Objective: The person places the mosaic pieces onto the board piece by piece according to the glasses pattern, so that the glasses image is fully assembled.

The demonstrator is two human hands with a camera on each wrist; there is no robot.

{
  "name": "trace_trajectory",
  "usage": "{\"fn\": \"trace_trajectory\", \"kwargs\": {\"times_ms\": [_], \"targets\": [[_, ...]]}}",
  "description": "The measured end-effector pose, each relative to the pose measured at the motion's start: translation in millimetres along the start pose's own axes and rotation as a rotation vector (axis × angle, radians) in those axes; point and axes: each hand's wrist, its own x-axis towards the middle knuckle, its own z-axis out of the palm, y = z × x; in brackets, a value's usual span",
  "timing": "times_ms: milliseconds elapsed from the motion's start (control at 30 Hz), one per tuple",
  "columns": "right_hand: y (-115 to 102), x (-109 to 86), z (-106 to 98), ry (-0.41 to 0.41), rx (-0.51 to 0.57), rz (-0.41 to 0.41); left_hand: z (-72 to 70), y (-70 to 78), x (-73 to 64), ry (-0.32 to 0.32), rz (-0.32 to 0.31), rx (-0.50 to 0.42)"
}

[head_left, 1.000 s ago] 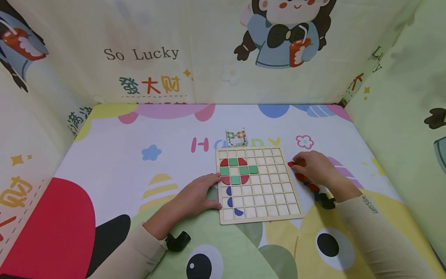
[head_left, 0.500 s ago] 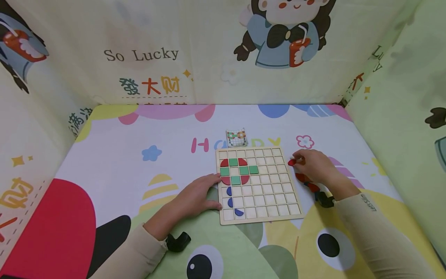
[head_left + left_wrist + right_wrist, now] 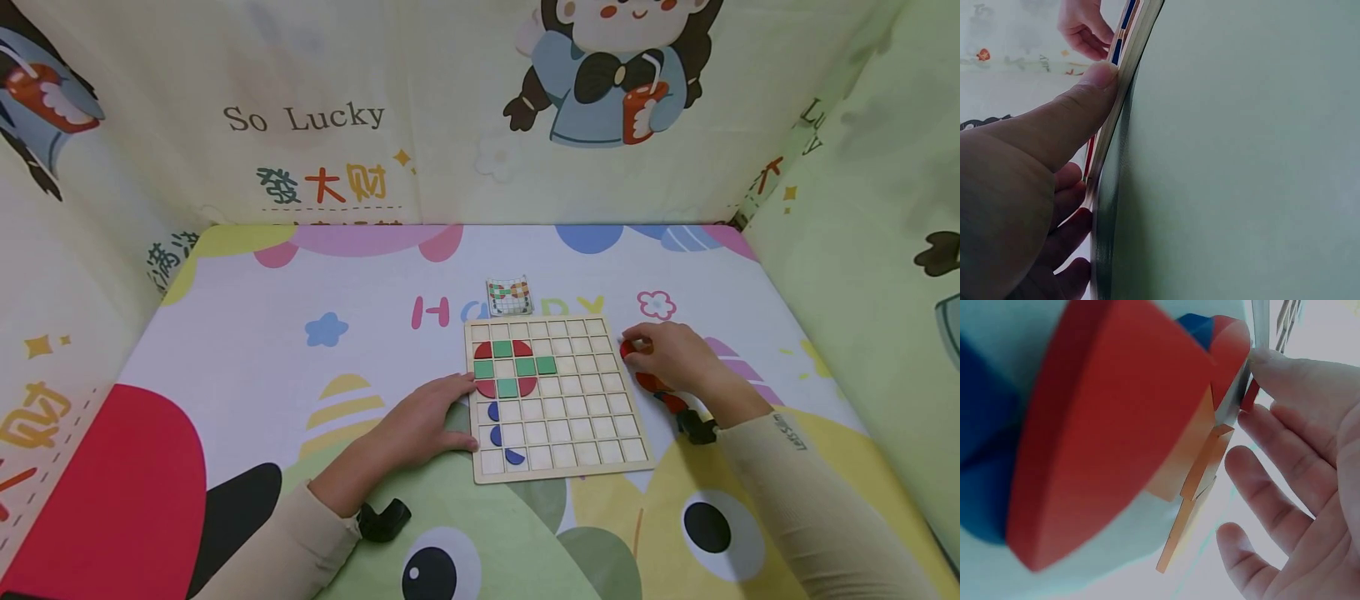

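Note:
A wooden grid board [image 3: 592, 452] lies on the table with green squares [image 3: 546, 365], red quarter-round pieces [image 3: 485, 389] and blue rounded pieces [image 3: 514, 456] in some cells. My left hand [image 3: 420, 417] rests at the board's left edge, thumb and fingertips touching it, fingers extended. Right of the board, my right hand [image 3: 671, 354] pinches a small red piece [image 3: 1250, 395] between thumb and index finger, the other fingers loosely bent. Below that hand lie loose pieces, among them a large-looking red piece [image 3: 1116, 419], orange ones [image 3: 1200, 464] and blue ones [image 3: 985, 487].
Just beyond the board's far edge lies a small pattern card [image 3: 509, 296]. A printed cloth [image 3: 247, 350] covers the table, and printed fabric walls [image 3: 450, 125] stand at the back and both sides.
My right fingers have shifted slightly at the red piece beside the board, and the piece turns a little under them. The left hand and the board stay put.

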Motion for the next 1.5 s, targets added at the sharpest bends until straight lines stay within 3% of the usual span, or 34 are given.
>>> {"fn": "trace_trajectory", "kwargs": {"times_ms": [667,933,1233,1500], "targets": [[-9,1.9,-2,-0.024,-0.102,-0.016,-0.4,1.1,-0.5,-0.004,-0.015,0.012],[-9,2.7,1,0.016,-0.125,-0.046,-1.2,1.9,-1.0,0.005,-0.007,0.002],[-8,3.2,0,0.029,-0.1,-0.02,-0.7,2.3,-0.6,-0.006,-0.02,-0.006],[-23,8.6,-1,0.042,0.024,-0.004,-0.5,1.5,-0.6,-0.002,-0.017,0.003]]}}
